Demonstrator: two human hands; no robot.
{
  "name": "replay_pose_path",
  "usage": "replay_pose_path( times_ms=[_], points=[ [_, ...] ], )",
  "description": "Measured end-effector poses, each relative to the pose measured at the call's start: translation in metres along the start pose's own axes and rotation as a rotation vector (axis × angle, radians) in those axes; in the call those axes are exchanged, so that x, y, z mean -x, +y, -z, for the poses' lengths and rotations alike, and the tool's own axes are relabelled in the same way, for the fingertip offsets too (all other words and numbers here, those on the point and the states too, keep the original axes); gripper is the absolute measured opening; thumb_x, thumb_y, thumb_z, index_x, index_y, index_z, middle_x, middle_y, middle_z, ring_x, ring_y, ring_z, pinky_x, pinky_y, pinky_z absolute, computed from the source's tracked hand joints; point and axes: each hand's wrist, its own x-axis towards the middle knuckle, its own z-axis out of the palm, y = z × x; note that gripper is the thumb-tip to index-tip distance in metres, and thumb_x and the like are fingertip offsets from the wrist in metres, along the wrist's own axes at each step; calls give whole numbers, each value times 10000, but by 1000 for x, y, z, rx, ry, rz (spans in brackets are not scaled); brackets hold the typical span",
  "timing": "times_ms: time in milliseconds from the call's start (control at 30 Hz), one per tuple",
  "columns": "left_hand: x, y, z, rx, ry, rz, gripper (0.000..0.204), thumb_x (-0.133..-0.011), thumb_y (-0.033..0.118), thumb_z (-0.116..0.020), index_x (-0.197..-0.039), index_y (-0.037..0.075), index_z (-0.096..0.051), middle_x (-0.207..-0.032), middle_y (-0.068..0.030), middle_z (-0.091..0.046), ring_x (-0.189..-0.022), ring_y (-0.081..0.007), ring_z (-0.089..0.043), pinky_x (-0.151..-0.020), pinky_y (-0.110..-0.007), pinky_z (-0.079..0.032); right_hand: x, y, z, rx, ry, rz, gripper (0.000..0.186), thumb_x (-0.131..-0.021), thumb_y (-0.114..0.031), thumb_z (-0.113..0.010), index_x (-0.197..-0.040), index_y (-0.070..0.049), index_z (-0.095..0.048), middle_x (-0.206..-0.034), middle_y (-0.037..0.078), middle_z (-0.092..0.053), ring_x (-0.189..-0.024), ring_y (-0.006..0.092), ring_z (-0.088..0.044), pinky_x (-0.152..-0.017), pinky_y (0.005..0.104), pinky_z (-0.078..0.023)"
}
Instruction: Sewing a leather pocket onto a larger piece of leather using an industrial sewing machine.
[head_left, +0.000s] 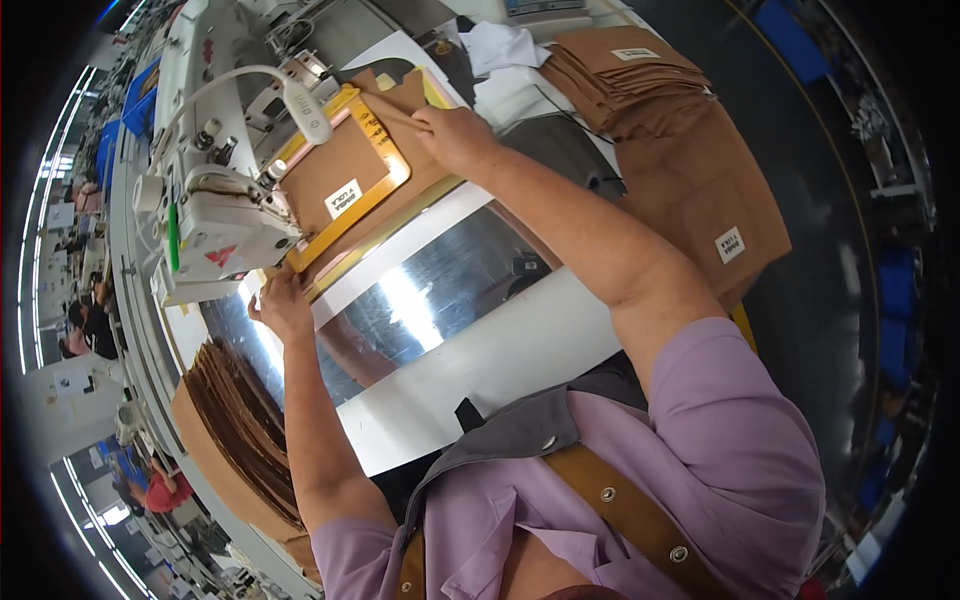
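Note:
A brown fabric piece point(315, 193) with a white label lies under a yellow clamp frame point(393, 178) at the white sewing machine point(225, 225). My left hand point(286, 308) is at the near left corner of the work, beside the needle area, its fingers closed on the edge of the layered piece. At the far right corner, my right hand point(456, 140) pinches a folded brown fabric strip point(393, 109). What lies under its fingertips is hidden. A shiny metal plate point(440, 290) spans the table in front of both hands.
Brown fabric pieces point(690, 150) are heaped at the right, with crumpled white cloth point(505, 75) beside them. Another brown stack point(235, 430) stands at the left edge. A white lamp on a bent neck point(305, 112) hangs over the frame. Further workstations and people are at far left.

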Motion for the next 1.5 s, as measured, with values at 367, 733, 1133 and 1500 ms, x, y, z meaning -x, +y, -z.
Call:
replay_pose_path(
  times_ms=[367,733,1133,1500],
  points=[
    [160,105,85,236,-167,-129,402,-844,295,-828,-1196,149,-699,-1279,-35,-702,-1242,-227,-615,-1144,-471,-262,136,50,127,61,-71,30,556,-939,-304,-726,-1417,-98,-529,-1100,237,-733,-1021,398,-711,-849,470,-563],
    [202,116,86,292,-322,-161,941,-872,659,-689,-1554,71,-418,-1643,-145,-382,-1532,-317,-336,-1239,-538,-151,147,55,127,294,-112,-27,676,-977,-430,-676,-1473,-28,-452,-1144,234,-724,-1018,356,-724,-853,451,-578],
    [180,105,59,256,-228,124,710,-949,505,-702,-1520,124,-523,-1632,-132,-408,-1540,-313,-325,-1214,-589,-150,118,72,113,455,-47,124,408,-964,-350,-693,-1166,-5,-609,-875,156,-745,-822,338,-735,-686,456,-584],
    [180,106,52,316,-181,120,718,-956,534,-676,-1516,112,-522,-1632,-132,-406,-1539,-317,-319,-1210,-575,-163,131,97,113,376,28,169,447,-974,-343,-683,-1308,-57,-602,-1004,152,-750,-910,325,-731,-747,441,-589]
  ],
)
